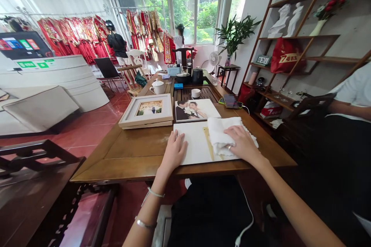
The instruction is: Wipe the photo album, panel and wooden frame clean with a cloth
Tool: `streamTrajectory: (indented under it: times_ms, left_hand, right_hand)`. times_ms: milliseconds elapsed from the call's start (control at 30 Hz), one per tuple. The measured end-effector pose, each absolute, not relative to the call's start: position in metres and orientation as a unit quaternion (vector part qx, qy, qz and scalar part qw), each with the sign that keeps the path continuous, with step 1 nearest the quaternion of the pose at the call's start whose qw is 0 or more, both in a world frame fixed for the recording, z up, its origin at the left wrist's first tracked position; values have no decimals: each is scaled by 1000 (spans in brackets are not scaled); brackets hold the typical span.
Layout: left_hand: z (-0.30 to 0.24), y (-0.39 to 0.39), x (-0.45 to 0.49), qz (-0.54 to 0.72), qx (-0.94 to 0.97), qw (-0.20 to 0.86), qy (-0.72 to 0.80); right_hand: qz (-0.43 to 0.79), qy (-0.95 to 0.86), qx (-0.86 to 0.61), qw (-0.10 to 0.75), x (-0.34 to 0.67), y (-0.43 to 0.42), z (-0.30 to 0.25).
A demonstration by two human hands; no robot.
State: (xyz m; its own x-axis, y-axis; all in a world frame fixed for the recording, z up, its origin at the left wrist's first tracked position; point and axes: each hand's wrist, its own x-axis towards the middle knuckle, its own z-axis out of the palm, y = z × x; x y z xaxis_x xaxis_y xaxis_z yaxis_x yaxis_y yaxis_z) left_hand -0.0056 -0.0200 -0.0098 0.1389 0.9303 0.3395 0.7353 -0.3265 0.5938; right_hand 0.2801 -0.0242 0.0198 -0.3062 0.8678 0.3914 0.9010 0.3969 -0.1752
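A white album (pixel 194 147) lies flat near the front edge of the wooden table (pixel 133 150). My left hand (pixel 174 151) rests flat on the album's left side, fingers stretched out. My right hand (pixel 242 143) presses a folded white cloth (pixel 220 134) onto the album's right side, fingers spread over it, a ring on one finger. Just beyond lies a second album (pixel 195 110) with a couple's photo on its cover. A framed photo (pixel 147 110) sits to the left of it.
Farther along the table stand a white teapot (pixel 158 86), a cup (pixel 196 93), a dark kettle (pixel 198 75) and a phone (pixel 232 101). A person in a white shirt (pixel 355 92) sits at right. Shelves line the right wall; red garments hang on racks behind.
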Motion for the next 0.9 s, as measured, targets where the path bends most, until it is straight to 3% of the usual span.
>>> streamTrajectory:
  times_ms: [333,733,900]
  left_hand:
    - [-10,-21,-4,361,727,158,562]
    - [-8,-22,-2,354,721,165,573]
    - [-9,-21,-2,365,721,162,567]
  right_hand:
    - [36,-795,-589,136,281,25,32]
    - [43,-847,-508,152,284,-72,25]
    - [84,-848,-503,147,281,-66,32]
